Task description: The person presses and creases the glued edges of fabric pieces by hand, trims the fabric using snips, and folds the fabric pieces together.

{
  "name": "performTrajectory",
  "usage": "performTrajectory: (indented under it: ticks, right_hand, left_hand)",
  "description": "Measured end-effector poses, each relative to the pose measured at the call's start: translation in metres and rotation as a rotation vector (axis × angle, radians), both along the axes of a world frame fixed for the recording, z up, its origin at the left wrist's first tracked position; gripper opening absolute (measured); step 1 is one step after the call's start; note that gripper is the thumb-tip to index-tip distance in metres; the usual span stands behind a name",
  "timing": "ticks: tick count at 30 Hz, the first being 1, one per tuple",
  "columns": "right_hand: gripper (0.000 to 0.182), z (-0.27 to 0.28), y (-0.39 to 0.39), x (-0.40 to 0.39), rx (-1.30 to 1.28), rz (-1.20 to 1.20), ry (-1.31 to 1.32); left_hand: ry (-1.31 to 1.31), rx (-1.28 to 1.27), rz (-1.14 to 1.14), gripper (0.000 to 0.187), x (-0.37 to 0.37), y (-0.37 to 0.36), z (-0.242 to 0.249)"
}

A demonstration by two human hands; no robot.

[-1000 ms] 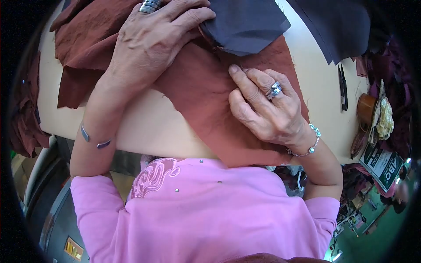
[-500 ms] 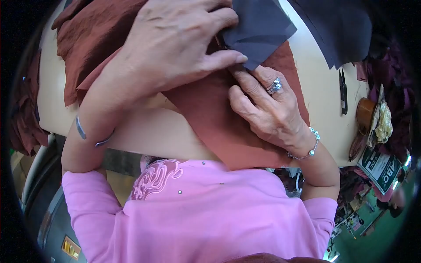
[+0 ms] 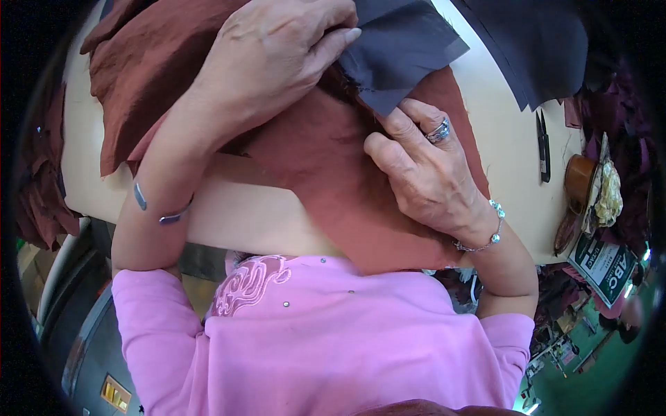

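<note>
Dark grey cloth (image 3: 406, 59) lies over rust-brown cloth (image 3: 312, 139) on the pale table. My left hand (image 3: 277, 52) is at the top centre, thumb and fingers pinched on the edge of the dark grey cloth. To its lower right, my right hand (image 3: 427, 163), with a ring and a bracelet, has its fingers curled at the lower corner of the dark grey cloth, resting on the brown cloth. The fingertips of my right hand are partly hidden beneath that corner.
More brown cloth (image 3: 139, 76) is heaped at the left. Another dark piece (image 3: 531, 48) lies at the upper right. Black snips (image 3: 543, 148) and an amber roll (image 3: 577, 182) are near the table's (image 3: 510, 201) right side.
My left hand has moved up and left, away from my right hand, uncovering more of the seam between the cloths. My right hand has barely shifted.
</note>
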State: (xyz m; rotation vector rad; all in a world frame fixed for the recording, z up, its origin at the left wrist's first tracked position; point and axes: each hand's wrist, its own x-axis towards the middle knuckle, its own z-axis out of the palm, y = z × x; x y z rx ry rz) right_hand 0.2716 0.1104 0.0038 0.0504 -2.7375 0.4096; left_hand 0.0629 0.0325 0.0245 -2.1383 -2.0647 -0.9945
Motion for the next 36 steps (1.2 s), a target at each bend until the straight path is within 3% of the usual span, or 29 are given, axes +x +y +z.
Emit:
performTrajectory:
  ticks: [4, 7, 12, 14, 16, 19, 22, 23, 27, 33, 36]
  right_hand:
    - [0.018, 0.0, 0.001, -0.001, -0.009, 0.008, 0.009]
    - [0.018, 0.003, 0.0, 0.0, 0.004, 0.015, -0.005]
    - [0.024, 0.007, -0.001, 0.001, -0.041, 0.018, -0.029]
    - [0.024, 0.007, -0.001, 0.001, -0.056, 0.022, -0.015]
    - [0.025, 0.007, -0.001, 0.001, -0.079, 0.02, -0.007]
    - [0.025, 0.007, 0.0, -0.001, -0.108, 0.017, -0.016]
    - [0.025, 0.01, 0.0, 0.0, -0.1, 0.015, -0.051]
    - [0.025, 0.01, 0.0, 0.001, -0.094, 0.015, -0.062]
    - [0.025, 0.008, -0.002, 0.0, -0.08, 0.002, -0.033]
    - [0.018, 0.001, -0.001, -0.001, 0.007, 0.001, 0.029]
    - [0.026, 0.007, -0.003, 0.001, -0.029, 0.004, -0.058]
  left_hand:
    - [0.099, 0.213, 0.045, 0.02, 0.004, -0.001, -0.001]
    - [0.026, 0.02, 0.122, 0.023, -0.003, -0.016, 0.016]
    - [0.119, -0.356, -0.078, 0.031, -0.012, -0.042, 0.021]
    - [0.145, -0.375, -0.129, 0.048, -0.005, -0.054, 0.023]
    - [-0.011, -0.38, -0.17, 0.056, -0.004, -0.066, 0.022]
    - [0.014, -0.363, -0.128, 0.058, 0.001, -0.073, 0.013]
    - [0.101, -0.291, -0.102, 0.054, 0.008, -0.07, 0.004]
    - [0.143, -0.209, -0.105, 0.04, 0.011, -0.066, 0.0]
    - [0.335, 0.048, -0.259, 0.019, 0.006, -0.058, -0.008]
    - [0.3, -0.059, -0.349, 0.016, -0.004, -0.057, 0.0]
    - [0.248, -0.074, -0.364, 0.019, -0.007, -0.056, -0.002]
